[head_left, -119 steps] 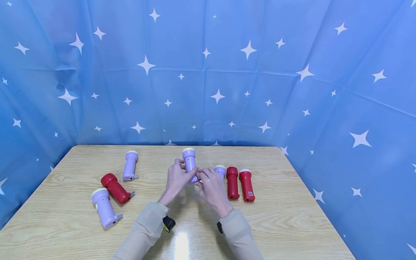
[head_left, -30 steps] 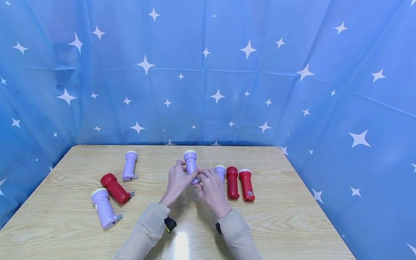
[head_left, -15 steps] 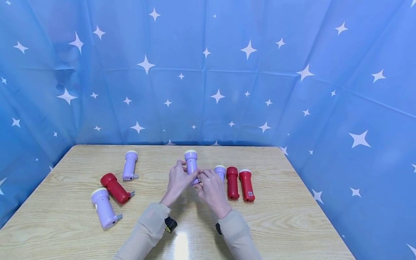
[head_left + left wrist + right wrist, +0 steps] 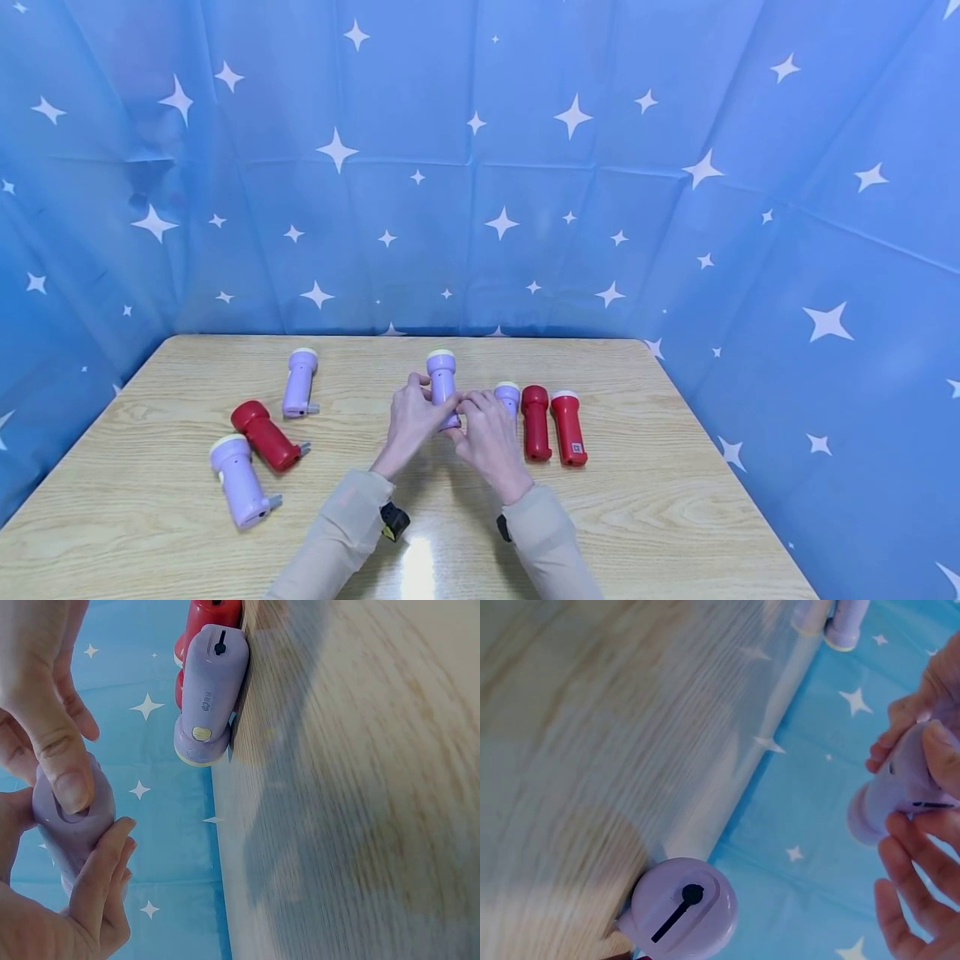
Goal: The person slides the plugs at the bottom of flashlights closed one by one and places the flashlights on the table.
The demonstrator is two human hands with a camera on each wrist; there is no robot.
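My left hand [image 4: 411,418] grips a purple flashlight [image 4: 442,384] just above the table, its white-rimmed head pointing away from me. Fingers and thumb of my right hand [image 4: 491,437] pinch the flashlight's base end. In the left wrist view, the right thumb presses into a slot in the base of the flashlight [image 4: 71,840]. The other right fingers [image 4: 911,881] spread loosely beside the body in the right wrist view. No folding plug shows clearly at this base; the thumb covers part of the slot.
Right of my hands, a purple flashlight [image 4: 508,395], partly hidden, lies beside two red flashlights [image 4: 536,423]. On the left, two purple flashlights [image 4: 300,385] and a red flashlight [image 4: 267,435] lie with plugs sticking out. The wooden table [image 4: 660,517] meets a blue star-patterned curtain [image 4: 420,250].
The held flashlight has shifted slightly right and towards me. A plug end showing at its base half a second ago is now barely visible, the right thumb having moved lower. Other flashlights stay put.
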